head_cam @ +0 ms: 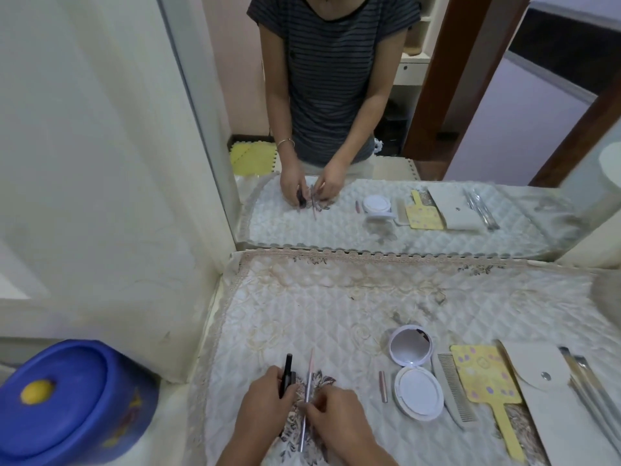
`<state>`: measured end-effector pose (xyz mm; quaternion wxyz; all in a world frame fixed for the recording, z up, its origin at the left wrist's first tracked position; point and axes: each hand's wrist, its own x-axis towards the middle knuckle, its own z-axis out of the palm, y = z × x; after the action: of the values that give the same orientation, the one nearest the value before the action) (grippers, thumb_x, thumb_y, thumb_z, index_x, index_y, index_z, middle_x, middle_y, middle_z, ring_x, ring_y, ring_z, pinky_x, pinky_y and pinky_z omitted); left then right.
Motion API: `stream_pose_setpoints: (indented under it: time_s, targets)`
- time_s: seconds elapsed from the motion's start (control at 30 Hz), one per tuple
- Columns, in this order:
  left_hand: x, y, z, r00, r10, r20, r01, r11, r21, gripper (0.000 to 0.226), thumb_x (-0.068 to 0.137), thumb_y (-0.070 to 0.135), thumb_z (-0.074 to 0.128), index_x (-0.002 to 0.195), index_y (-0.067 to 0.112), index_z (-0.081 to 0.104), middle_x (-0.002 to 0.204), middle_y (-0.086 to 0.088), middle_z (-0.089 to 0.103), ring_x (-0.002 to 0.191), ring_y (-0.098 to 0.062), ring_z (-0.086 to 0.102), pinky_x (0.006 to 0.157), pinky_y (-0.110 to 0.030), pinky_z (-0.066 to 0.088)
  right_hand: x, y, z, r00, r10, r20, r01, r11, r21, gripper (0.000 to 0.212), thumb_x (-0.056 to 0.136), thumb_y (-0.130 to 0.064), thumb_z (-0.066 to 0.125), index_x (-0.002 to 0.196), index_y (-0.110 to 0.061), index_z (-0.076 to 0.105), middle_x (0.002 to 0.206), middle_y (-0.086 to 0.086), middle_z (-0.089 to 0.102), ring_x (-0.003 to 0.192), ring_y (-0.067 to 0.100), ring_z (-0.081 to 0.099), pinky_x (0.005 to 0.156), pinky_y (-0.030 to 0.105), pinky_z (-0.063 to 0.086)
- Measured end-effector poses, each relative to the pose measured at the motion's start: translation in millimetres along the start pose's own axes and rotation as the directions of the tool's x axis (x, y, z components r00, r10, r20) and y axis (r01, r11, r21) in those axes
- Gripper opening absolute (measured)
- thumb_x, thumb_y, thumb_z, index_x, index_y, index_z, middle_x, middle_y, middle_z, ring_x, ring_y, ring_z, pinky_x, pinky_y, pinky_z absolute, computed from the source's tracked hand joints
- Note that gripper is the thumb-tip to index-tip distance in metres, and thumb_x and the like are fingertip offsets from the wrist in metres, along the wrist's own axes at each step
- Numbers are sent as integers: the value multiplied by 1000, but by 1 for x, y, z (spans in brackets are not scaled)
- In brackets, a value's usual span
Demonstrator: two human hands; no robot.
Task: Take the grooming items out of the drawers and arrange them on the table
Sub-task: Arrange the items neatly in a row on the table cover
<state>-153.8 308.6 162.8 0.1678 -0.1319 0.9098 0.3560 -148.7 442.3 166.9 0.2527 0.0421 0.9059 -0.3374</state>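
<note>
Head view: left grip [268, 386] clasps black pen [287, 373]; right grip [331, 406] pinches pink stick [307, 388].

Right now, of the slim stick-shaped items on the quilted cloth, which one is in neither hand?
The short pink tube left of the open white compact. The left hand holds the black pen, the right hand the pink-and-silver stick.

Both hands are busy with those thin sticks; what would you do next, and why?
Probably lay the pink stick, pinched by the right hand, beside the small pink tube. The other items already lie in a row rightward from there, and the left hand holds a black pencil to place afterwards.
</note>
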Motion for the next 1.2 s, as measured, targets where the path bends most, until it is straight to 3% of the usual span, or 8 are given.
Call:
stream_pose_setpoints:
  time_s: [0.13,0.27,0.47,0.63,0.77,0.93,1.1,1.2]
  targets:
    - [1,-9,-6,1000,-4,-12,3,999,-38,11,88,33,55,81,26,49,76,5,61,64,-7,56,58,-20,42,9,-9,5,999,30,30,-30,999,-24,38,79,-28,55,49,-24,31,55,-7,40,58,12,43,52,21,32]
    - [7,-2,1,997,52,51,-50,997,-54,9,88,31,57,87,26,50,76,7,61,70,-6,58,61,-19,43,6,5,-10,993,102,-65,-102,995,6,38,79,-30,57,48,-23,36,52,-7,43,49,3,40,49,20,32]
    - [10,33,38,984,135,120,-128,990,-59,12,83,30,61,79,25,50,62,9,47,61,-6,49,56,-18,35,-6,52,-43,956,216,-197,-220,976,1,36,85,-30,51,53,-22,37,64,1,54,70,20,55,56,28,36]
    - [12,55,59,976,154,152,-153,988,-22,12,84,36,57,84,27,49,64,11,48,67,-6,52,59,-20,38,-5,66,-43,961,221,-168,-237,968,-83,40,87,-37,46,53,-24,30,65,0,48,72,20,50,57,29,34]
    - [13,67,70,973,174,152,-165,984,-69,13,85,32,58,83,23,49,63,10,47,64,-9,50,53,-20,34,-9,73,-43,962,202,-181,-208,978,-11,23,87,-33,49,71,-20,40,74,0,51,77,19,49,52,23,29]
    - [11,68,78,976,192,105,-186,980,-63,15,83,32,62,85,22,51,82,4,55,79,-12,53,58,-19,34,-12,77,-46,970,157,-187,-155,988,26,14,87,-30,51,84,-19,42,79,1,55,78,19,53,56,25,34]
    - [10,60,79,973,228,42,-229,973,16,42,85,38,59,119,17,46,88,3,48,81,-11,46,68,-21,32,-14,78,-43,977,127,-170,-120,992,47,12,87,-28,50,85,-20,40,77,0,55,76,17,51,56,23,36]
    - [7,57,79,964,267,9,-267,963,30,50,88,38,56,129,15,38,88,4,49,84,-11,49,68,-20,32,-15,79,-44,978,121,-172,-114,992,48,12,87,-28,50,85,-20,41,75,-1,55,75,15,51,70,29,46]
